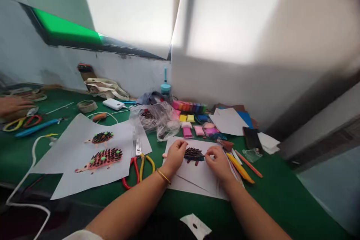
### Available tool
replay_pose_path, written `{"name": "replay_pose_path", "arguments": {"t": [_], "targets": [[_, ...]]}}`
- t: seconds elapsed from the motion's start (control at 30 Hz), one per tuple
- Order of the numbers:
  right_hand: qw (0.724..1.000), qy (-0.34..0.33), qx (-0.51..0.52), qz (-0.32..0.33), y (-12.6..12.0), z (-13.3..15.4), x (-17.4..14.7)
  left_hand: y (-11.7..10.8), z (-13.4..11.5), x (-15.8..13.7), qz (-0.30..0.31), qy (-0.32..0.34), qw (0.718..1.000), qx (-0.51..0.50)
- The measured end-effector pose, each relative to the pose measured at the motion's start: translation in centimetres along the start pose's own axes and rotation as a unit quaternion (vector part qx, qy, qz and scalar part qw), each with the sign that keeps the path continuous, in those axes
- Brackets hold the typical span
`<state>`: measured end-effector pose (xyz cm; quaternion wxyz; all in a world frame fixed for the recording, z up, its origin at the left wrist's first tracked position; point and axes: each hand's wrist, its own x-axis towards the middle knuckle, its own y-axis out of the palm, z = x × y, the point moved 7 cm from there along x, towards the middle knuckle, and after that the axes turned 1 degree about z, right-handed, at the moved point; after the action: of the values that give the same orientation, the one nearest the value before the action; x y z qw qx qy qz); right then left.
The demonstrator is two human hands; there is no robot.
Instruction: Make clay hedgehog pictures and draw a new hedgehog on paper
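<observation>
On a stack of white paper (197,176) before me lies a hedgehog figure (194,153) with dark pointed spines, a dark blue lower edge and brown feet. My left hand (176,154), with a gold bangle at the wrist, rests at the figure's left end and covers part of it. Its thumb and fingertips are pressed together. At the right end of the figure, my right hand (218,160) has its fingers closed in a pinch by the spines. Whatever either pinch holds is too small or hidden to name.
Left of my arms, two paper sheets (67,165) carry finished-looking hedgehog figures. Red-and-yellow-handled scissors (138,167) lie beside them. Behind are a plastic bag (157,116) and coloured clay packs (187,131). Yellow (240,168) and orange tools (249,163) lie right. Another person's hand (14,105) is far left.
</observation>
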<state>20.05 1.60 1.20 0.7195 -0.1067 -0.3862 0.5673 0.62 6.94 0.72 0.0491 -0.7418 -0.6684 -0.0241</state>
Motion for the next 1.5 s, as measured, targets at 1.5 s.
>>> {"name": "replay_pose_path", "arguments": {"t": [1.5], "targets": [[0.993, 0.021, -0.102, 0.052, 1.1, 0.9, -0.3, 0.2, 0.3, 0.2, 0.023, -0.004, 0.999, -0.048]]}}
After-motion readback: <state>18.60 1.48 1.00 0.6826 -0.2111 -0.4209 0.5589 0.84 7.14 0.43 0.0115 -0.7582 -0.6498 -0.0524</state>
